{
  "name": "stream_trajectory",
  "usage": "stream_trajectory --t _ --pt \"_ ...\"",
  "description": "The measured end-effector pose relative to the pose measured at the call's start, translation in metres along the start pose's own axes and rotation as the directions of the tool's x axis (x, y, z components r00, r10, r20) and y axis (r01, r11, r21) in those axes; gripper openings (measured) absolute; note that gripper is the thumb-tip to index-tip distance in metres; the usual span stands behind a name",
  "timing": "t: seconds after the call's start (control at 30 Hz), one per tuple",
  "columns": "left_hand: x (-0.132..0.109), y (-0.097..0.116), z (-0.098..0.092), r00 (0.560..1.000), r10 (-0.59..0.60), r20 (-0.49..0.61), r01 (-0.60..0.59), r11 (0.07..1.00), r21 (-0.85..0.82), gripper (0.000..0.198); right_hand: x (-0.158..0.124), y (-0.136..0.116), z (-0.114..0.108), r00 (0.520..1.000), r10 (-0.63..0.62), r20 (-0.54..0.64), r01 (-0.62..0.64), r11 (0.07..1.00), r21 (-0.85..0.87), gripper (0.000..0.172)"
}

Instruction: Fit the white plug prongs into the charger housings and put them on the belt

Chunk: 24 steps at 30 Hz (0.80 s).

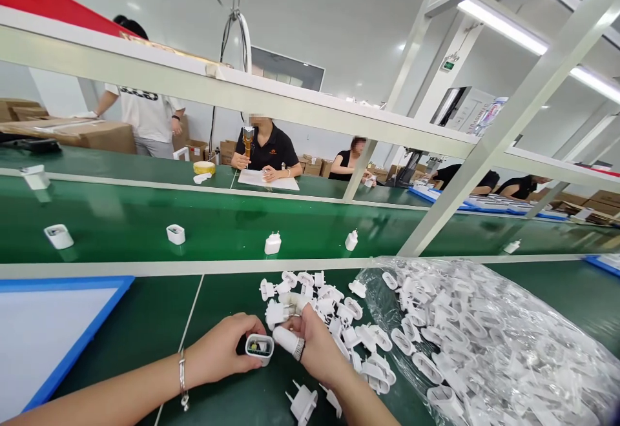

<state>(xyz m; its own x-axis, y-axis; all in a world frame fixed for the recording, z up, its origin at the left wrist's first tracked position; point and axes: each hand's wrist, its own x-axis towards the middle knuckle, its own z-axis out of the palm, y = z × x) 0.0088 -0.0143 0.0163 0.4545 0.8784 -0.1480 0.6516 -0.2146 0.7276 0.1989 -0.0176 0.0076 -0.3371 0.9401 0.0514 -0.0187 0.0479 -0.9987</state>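
Charger case (260, 349): near, on or just above the green table (223, 297), open end up, circuit parts (262, 346) showing.
Left hand (223, 348): I see it clamped on the case, thumb on the near side.
Right hand (317, 342): finger covers (289, 342) on, it pinches a plug cap (277, 313) just beyond the case.
Good handling: I'd keep the case level and steady, the cap square, its prongs clear of those circuit parts.
Loose caps (345, 314): piled right of the held cap.
Clear bag (465, 329): far right, full of caps.
Green belt (310, 226): far side, carrying spaced chargers (273, 243).
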Motion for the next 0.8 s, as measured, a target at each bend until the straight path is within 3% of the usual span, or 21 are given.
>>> stream_trajectory --t 0.2,0.33,0.5,0.67,0.8 --pt "0.003 -0.005 0.003 0.998 0.047 -0.030 -0.046 0.998 0.033 0.019 0.000 0.006 0.002 0.994 -0.056 -0.089 0.035 0.974 -0.225 0.037" --pt "0.003 -0.005 0.005 0.998 0.051 -0.033 -0.048 0.996 0.071 0.021 -0.001 0.002 0.008 0.997 -0.068 -0.043 0.049 0.933 -0.356 0.033" --pt "0.004 -0.002 0.005 0.999 0.018 -0.046 -0.014 0.997 0.082 0.025 -0.001 0.000 0.009 0.981 -0.191 0.021 0.160 0.748 -0.644 0.024" --pt "0.005 -0.004 0.006 0.999 0.010 -0.048 -0.008 0.999 0.031 0.026 -0.003 0.004 0.014 0.974 -0.224 0.030 0.178 0.678 -0.713 0.014" --pt "0.006 -0.009 0.009 1.000 0.014 -0.014 -0.015 0.995 -0.101 0.023 -0.006 0.005 0.017 0.972 -0.234 0.015 0.132 0.496 -0.858 0.010"
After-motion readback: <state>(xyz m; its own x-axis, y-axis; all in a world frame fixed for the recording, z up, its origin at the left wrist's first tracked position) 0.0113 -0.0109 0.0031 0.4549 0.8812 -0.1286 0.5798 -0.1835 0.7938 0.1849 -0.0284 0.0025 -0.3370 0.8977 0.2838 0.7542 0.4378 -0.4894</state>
